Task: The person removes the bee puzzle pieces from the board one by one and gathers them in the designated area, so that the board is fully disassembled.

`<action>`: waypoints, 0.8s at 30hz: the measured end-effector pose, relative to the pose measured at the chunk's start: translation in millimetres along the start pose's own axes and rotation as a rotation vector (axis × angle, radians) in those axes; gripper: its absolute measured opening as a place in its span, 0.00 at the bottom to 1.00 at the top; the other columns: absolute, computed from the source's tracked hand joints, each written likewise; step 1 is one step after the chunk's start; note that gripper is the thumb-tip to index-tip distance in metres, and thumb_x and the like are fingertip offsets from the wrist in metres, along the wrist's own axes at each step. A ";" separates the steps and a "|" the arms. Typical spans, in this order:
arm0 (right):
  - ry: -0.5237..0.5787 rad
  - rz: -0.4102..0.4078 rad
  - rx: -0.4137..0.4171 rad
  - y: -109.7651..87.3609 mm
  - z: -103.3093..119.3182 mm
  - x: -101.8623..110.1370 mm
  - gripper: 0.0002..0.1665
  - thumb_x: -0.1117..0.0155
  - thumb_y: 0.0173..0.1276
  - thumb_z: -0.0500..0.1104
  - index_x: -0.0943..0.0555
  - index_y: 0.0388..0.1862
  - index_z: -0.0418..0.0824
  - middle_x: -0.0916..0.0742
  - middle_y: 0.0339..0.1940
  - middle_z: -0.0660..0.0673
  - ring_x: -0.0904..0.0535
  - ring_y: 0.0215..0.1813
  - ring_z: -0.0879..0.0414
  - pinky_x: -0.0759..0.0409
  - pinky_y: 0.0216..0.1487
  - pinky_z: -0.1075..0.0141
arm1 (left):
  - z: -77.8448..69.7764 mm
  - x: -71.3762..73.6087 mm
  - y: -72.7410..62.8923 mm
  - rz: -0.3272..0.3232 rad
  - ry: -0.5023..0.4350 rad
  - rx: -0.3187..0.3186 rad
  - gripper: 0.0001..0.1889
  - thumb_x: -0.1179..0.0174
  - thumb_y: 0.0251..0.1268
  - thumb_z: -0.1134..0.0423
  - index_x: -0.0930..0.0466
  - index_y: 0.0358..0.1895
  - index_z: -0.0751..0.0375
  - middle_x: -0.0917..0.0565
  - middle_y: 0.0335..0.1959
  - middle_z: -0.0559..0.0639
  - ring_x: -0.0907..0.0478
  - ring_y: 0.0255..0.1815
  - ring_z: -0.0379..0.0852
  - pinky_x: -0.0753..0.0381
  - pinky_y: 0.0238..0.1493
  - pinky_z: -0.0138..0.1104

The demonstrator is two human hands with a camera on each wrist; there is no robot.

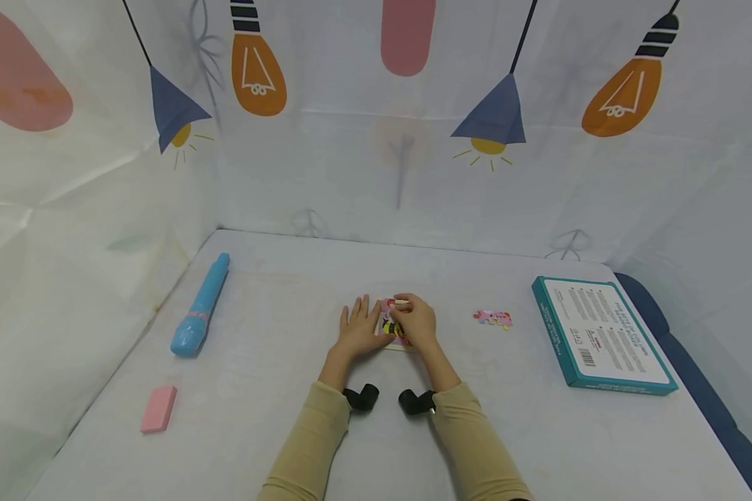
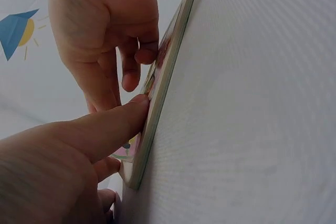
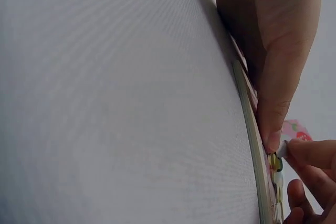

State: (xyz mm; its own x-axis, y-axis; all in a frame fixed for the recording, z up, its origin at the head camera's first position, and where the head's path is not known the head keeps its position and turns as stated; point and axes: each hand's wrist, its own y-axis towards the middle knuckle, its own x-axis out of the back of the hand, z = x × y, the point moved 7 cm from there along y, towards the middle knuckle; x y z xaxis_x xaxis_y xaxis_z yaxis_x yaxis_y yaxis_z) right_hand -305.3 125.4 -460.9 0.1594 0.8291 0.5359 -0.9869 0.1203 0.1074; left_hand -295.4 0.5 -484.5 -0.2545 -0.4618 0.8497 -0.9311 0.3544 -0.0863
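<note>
A small wooden puzzle board (image 1: 397,348) with a bee picture lies flat on the table between my hands. Its pale edge shows in the left wrist view. My left hand (image 1: 358,335) rests at its left side, fingers stretched out and spread, thumb pressing on the picture. Over the upper right part of the board, my right hand (image 1: 418,321) pinches a small pale-sided puzzle piece (image 3: 283,149) between thumb and finger. The fingers hide much of the picture. To the right of the board lie several loose pink puzzle pieces (image 1: 494,318), joined or close together.
A teal and white box (image 1: 608,334) lies near the table's right edge. On the left are a blue microphone-shaped object (image 1: 202,306) and a pink block (image 1: 159,409). Patterned white sheets (image 1: 351,174) hang behind and beside the table.
</note>
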 end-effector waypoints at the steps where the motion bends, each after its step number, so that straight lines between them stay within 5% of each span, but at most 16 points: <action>1: -0.002 -0.001 -0.005 0.4 -1.3 -0.4 0.13 0.35 0.57 0.37 0.19 0.43 0.35 0.13 0.32 0.42 0.17 0.37 0.51 0.23 0.41 0.60 | 0.0 0.0 0.0 0.000 -0.006 0.000 0.42 0.44 0.59 0.43 0.48 0.72 0.60 0.57 0.73 0.63 0.64 0.74 0.57 0.69 0.69 0.53; 6: 0.021 -0.020 -0.063 4.3 -7.9 1.8 0.08 0.35 0.57 0.37 0.19 0.36 0.35 0.14 0.31 0.42 0.19 0.37 0.51 0.25 0.37 0.64 | 1.2 -1.2 1.6 0.001 -0.016 0.008 0.43 0.44 0.59 0.43 0.49 0.72 0.60 0.58 0.74 0.62 0.65 0.74 0.56 0.69 0.69 0.53; 15: 0.141 -0.102 -0.197 6.6 -22.7 25.9 0.14 0.45 0.64 0.39 0.22 0.48 0.39 0.18 0.41 0.40 0.26 0.43 0.49 0.28 0.42 0.62 | 4.4 -3.6 5.1 -0.005 0.008 0.014 0.44 0.43 0.57 0.42 0.48 0.72 0.61 0.57 0.74 0.62 0.64 0.74 0.56 0.69 0.69 0.52; 24: 0.130 -0.162 -0.220 6.7 -38.9 55.0 0.18 0.49 0.65 0.37 0.23 0.51 0.32 0.20 0.46 0.36 0.27 0.46 0.47 0.27 0.46 0.60 | 4.7 -4.0 4.6 0.005 -0.002 0.018 0.44 0.44 0.58 0.41 0.49 0.72 0.61 0.58 0.74 0.61 0.64 0.74 0.56 0.70 0.69 0.52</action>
State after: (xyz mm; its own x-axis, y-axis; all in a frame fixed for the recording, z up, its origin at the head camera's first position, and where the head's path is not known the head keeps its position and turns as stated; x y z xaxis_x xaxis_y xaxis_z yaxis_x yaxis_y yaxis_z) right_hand -304.1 193.0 -463.3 0.3243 0.8510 0.4130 -0.9330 0.3598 -0.0090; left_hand -299.9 0.2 -490.7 -0.2599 -0.4617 0.8481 -0.9344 0.3417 -0.1003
